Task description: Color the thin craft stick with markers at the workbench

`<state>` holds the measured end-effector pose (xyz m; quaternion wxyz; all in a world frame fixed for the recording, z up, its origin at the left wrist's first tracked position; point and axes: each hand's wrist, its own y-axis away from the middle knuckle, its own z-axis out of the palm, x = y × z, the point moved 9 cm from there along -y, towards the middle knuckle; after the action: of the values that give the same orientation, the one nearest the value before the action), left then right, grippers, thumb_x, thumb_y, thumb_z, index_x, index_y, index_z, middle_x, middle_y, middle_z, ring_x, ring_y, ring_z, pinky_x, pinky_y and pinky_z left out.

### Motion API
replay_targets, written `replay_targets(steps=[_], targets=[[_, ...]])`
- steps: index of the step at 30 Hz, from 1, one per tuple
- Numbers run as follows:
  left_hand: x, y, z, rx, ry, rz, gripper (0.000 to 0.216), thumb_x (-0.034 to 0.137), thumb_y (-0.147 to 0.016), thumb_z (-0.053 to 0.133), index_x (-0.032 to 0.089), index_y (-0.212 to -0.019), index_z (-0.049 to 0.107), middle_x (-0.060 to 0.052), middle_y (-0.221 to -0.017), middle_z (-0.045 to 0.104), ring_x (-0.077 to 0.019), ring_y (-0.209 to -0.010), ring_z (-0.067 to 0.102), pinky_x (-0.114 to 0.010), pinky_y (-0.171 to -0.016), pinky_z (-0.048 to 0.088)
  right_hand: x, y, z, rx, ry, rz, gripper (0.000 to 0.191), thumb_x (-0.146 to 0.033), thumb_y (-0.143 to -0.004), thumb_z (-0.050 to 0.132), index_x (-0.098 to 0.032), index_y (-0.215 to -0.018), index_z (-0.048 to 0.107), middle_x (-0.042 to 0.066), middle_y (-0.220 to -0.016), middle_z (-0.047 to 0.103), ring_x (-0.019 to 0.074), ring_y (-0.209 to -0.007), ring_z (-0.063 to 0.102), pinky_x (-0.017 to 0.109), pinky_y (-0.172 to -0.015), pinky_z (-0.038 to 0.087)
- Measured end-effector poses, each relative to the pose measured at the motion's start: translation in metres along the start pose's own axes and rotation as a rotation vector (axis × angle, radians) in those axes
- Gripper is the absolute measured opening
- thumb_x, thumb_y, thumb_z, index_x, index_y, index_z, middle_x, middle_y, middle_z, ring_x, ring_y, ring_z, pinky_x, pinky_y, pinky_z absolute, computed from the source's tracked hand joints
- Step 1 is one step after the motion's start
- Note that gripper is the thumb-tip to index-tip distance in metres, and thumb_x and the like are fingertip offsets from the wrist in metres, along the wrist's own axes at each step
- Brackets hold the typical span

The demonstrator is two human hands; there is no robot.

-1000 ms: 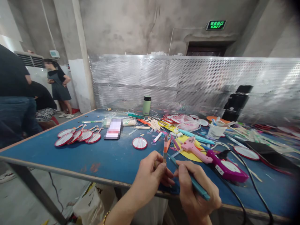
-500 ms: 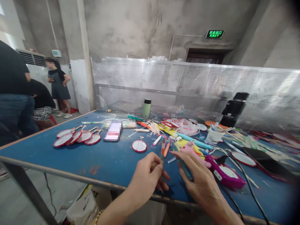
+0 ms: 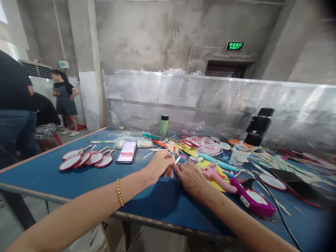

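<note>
My left hand (image 3: 159, 163) reaches out over the blue table (image 3: 86, 178) and is closed on a thin wooden stick (image 3: 174, 147) with an orange band, held upright. My right hand (image 3: 191, 179) lies low on the table just right of it. Its fingers are stretched forward, with the tips beside the left hand's fingers, and I see nothing in them. A small white tube (image 3: 178, 160) lies just beyond the fingertips. A pink glue gun (image 3: 214, 172) rests on yellow paper right of my right hand.
A purple glue gun (image 3: 254, 200) with a black cord lies at the right. Several red-rimmed round fans (image 3: 86, 159) sit at the left, with a green flask (image 3: 164, 125) and a white cup (image 3: 238, 156) farther back. People stand at the far left (image 3: 15, 105). A perforated metal screen (image 3: 210, 101) backs the table.
Both hands have moved forward, away from the table's near edge. The right hand no longer holds the teal pen and has flattened. The left still holds the stick.
</note>
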<state>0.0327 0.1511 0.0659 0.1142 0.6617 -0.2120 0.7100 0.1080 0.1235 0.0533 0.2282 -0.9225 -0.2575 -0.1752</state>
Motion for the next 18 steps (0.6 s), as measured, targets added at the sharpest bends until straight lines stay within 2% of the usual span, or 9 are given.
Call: replay_targets(steps=[3, 6, 8, 11, 14, 18], targets=[[-0.009, -0.002, 0.005, -0.011, 0.033, -0.026, 0.009, 0.019, -0.082, 0.055, 0.017, -0.076, 0.049, -0.004, -0.067, 0.070, -0.0061, -0.037, 0.055, -0.016, -0.037, 0.033, -0.001, 0.001, -0.003, 0.008, -0.065, 0.014, 0.026, -0.004, -0.089, 0.048, -0.019, -0.091, 0.068, 0.006, -0.084, 0.069, 0.0184, -0.074, 0.059, 0.031, -0.074, 0.043], [-0.008, 0.006, 0.005, -0.010, 0.043, -0.043, 0.011, 0.022, -0.082, 0.057, 0.017, -0.078, 0.049, -0.004, -0.067, 0.070, -0.0069, -0.038, 0.056, -0.016, -0.037, 0.034, 0.013, 0.004, -0.014, -0.007, -0.116, 0.041, 0.028, -0.004, -0.088, 0.048, -0.022, -0.090, 0.069, 0.004, -0.085, 0.068, 0.0156, -0.075, 0.059, 0.027, -0.072, 0.041], [-0.004, 0.016, 0.005, -0.009, 0.038, -0.048, 0.009, 0.022, -0.083, 0.056, 0.017, -0.080, 0.049, -0.003, -0.066, 0.070, -0.0081, -0.037, 0.057, -0.017, -0.036, 0.034, 0.036, 0.009, -0.022, -0.027, -0.120, 0.095, 0.024, -0.007, -0.086, 0.051, -0.021, -0.095, 0.068, 0.005, -0.091, 0.067, 0.0148, -0.076, 0.060, 0.025, -0.068, 0.039], [0.000, 0.038, 0.009, -0.032, 0.003, -0.008, 0.007, 0.023, -0.086, 0.052, 0.019, -0.082, 0.048, -0.003, -0.065, 0.071, -0.0097, -0.038, 0.058, -0.017, -0.036, 0.035, 0.083, 0.020, -0.029, -0.039, -0.088, 0.264, 0.028, -0.013, -0.093, 0.041, -0.018, -0.101, 0.067, 0.010, -0.096, 0.067, 0.0172, -0.081, 0.062, 0.026, -0.065, 0.035], [-0.009, 0.063, 0.019, -0.037, -0.037, 0.021, 0.011, 0.029, -0.090, 0.049, 0.020, -0.085, 0.046, -0.002, -0.067, 0.071, -0.0091, -0.036, 0.056, -0.017, -0.034, 0.032, 0.108, 0.028, -0.022, -0.104, -0.078, 0.361, 0.027, -0.019, -0.094, 0.042, -0.019, -0.092, 0.069, 0.007, -0.088, 0.070, 0.0174, -0.079, 0.064, 0.026, -0.063, 0.031], [-0.027, 0.079, 0.032, 0.014, -0.043, 0.038, 0.016, 0.032, -0.091, 0.049, 0.019, -0.082, 0.047, -0.003, -0.066, 0.071, -0.0080, -0.039, 0.057, -0.016, -0.038, 0.033, 0.105, 0.025, -0.004, -0.165, -0.066, 0.394, 0.026, -0.025, -0.094, 0.045, -0.021, -0.086, 0.070, 0.004, -0.079, 0.071, 0.0164, -0.073, 0.065, 0.027, -0.060, 0.028]])
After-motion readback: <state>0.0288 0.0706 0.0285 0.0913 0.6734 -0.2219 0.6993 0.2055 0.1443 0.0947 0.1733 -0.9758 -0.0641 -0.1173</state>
